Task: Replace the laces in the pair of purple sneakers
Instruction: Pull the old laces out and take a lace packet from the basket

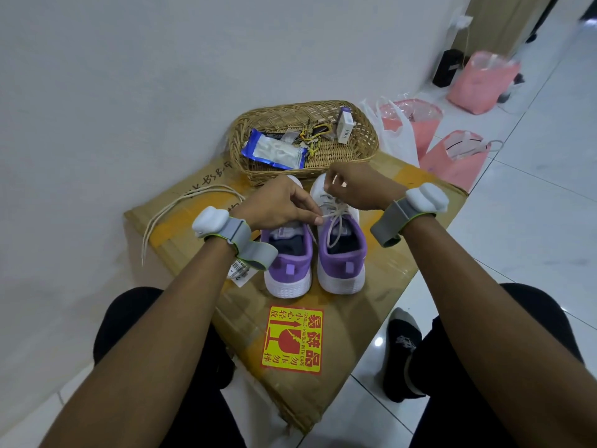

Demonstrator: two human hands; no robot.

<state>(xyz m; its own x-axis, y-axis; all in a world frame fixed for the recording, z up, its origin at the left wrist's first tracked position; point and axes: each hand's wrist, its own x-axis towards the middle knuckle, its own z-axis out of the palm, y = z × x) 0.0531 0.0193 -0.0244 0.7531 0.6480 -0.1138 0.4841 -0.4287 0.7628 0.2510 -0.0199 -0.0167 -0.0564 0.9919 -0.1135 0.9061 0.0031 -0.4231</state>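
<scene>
Two purple and white sneakers stand side by side on a cardboard box [323, 331], heels toward me. The left sneaker [288, 263] shows no lace. The right sneaker [342, 253] has a cream lace [334, 221] partly threaded through its eyelets. My left hand [277, 203] pinches that lace near the tongue. My right hand [355, 185] sits over the toe end and pinches the lace there. A loose cream lace [168, 211] lies on the box to the left.
A wicker basket [361, 147] with keys, a blue packet and a small box sits behind the sneakers against the white wall. Pink bags [452, 156] and a white plastic bag stand on the tiled floor to the right. My socked foot [402, 347] rests beside the box.
</scene>
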